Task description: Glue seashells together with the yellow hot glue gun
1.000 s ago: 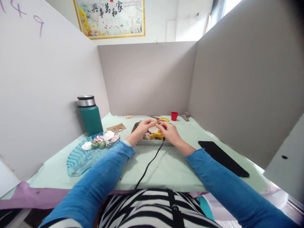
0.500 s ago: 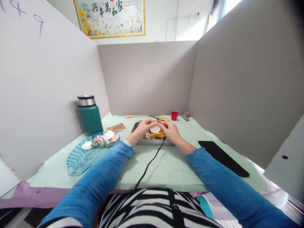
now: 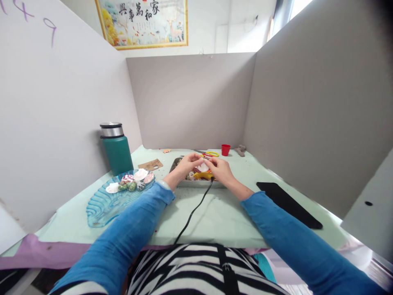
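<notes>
My left hand [image 3: 190, 163] and my right hand [image 3: 217, 167] meet over a metal tray [image 3: 199, 184], their fingertips pinched close together. Between and just below them shows a white shell [image 3: 203, 166], which both hands seem to hold; the fingers partly cover it. A yellow tool that looks like a glue gun [image 3: 203, 175] lies in the tray among small shells, its black cord [image 3: 193, 212] running toward me. At the left, a blue glass plate [image 3: 102, 209] bears several shells, white, pinkish and green-patterned.
A green bottle [image 3: 117, 153] stands behind the plate, near a brown card [image 3: 150, 165]. Scissors [image 3: 211, 154] lie behind the tray, beside a red cup [image 3: 225, 150] and a greyish-brown piece [image 3: 240, 150]. A black slab [image 3: 288, 205] lies to the right. Grey partitions [image 3: 190, 102] enclose the table.
The white shell has shifted slightly to the right and turned, so less of it shows under my fingers. My hands have barely moved.
</notes>
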Motion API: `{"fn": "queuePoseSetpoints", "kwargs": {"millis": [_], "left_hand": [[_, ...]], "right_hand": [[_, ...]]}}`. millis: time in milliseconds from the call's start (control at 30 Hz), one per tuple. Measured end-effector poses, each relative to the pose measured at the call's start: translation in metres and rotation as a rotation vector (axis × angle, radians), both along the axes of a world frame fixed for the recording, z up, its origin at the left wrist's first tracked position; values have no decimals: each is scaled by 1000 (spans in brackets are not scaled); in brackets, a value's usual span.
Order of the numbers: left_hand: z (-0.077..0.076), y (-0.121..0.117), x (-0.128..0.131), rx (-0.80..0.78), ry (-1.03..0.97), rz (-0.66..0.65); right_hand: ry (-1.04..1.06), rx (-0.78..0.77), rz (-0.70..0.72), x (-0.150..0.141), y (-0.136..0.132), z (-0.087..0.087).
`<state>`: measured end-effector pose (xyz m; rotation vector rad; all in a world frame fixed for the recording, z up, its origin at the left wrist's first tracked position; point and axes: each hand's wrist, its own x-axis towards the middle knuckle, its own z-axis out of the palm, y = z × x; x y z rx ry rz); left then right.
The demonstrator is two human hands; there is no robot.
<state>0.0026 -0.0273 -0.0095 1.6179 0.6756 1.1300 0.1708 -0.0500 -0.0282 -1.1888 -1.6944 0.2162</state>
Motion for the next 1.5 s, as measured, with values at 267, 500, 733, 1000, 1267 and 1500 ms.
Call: {"fn": "queuePoseSetpoints", "kwargs": {"millis": [267,500,733,1000,1267,1500], "left_hand": [[4,-3,1,3,87,-6],[2,1,1,25,64,63],[4,-2,2,15,115,40],[3,-3,1,22,142,-10],[-1,2,1,59,195,73],[0,2,1,34,209,69]], "right_hand": [[7,15,-35,0,1,-1],[-121,9,-48,-1,0,-1],[-44,-13,-28,2,5,-2],[46,-54,-13,3,4,-1],[140,-21,25,1,4,0],[157,-19,44,1,3,0]]}}
